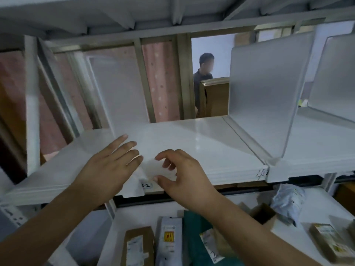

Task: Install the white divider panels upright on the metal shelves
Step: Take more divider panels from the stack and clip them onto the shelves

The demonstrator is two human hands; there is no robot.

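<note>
Taking the white shelf (pixel 192 143) as landmark: at its left end a blurred, see-through panel (pixel 119 93) stands tilted, its bottom running down to the shelf's front edge, where a small white foot tab (pixel 134 189) hangs over the lip beside a handwritten label (pixel 146 185). The left hand (pixel 109 166) lies open and flat, fingers spread, against the near lower part of this panel, just above the shelf's front edge. Right beside it, the right hand (pixel 182 173) is half curled, thumb and forefinger pinching the panel's lower corner at the same edge. Farther right on the shelf, a second panel (pixel 265 96) stands upright at the seam between two shelf boards, and a third (pixel 334 73) stands at the far right edge of view. Behind the shelf, through the frame's gap, a person (pixel 203 81) in dark clothes stands by a brown board (pixel 217 96). On the lower shelf (pixel 315 200) under the landmark lie parcels: two brown boxes (pixel 138 246), a grey-white pouch (pixel 169 240), a teal bag (pixel 196 231), an open carton (pixel 263 214) whose contents I cannot make out, a crumpled plastic mailer (pixel 288 200) and a labelled box (pixel 326 240).
</note>
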